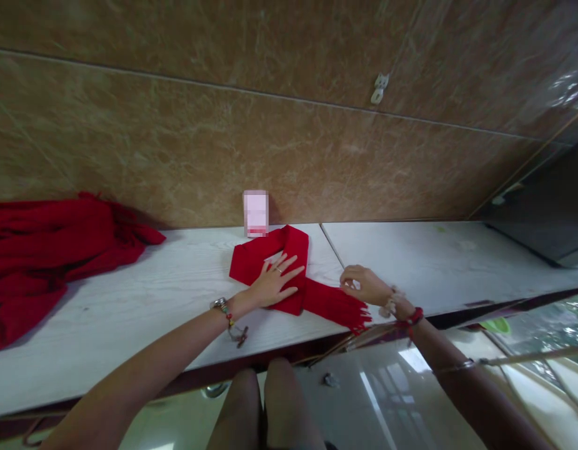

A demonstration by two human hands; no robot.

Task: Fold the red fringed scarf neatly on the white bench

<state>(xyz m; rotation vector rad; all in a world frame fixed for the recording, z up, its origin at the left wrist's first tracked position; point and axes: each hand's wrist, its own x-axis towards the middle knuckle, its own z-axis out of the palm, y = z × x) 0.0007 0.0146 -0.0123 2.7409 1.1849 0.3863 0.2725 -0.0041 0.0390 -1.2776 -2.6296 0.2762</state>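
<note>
A red scarf (292,250) lies folded in an angular loop on a white wood-grain surface, its fringed end stretching to the right. My left hand (274,282) rests flat on the loop with fingers spread, a ring on one of them. At the upper edge of the fringed tail, my right hand (362,284) is curled, thumb and fingertips close together. Whether cloth is caught between those fingertips is hidden. Both wrists wear bracelets, and a watch (220,304) is on the left one.
Another heap of red cloth (82,250) covers the left of the white surface (176,300). Against the brown tiled wall (185,150) stands a small pale, blurred box-like item (256,212). A dark panel (542,206) rises at the right. Below the front edge lies a glossy floor (345,400).
</note>
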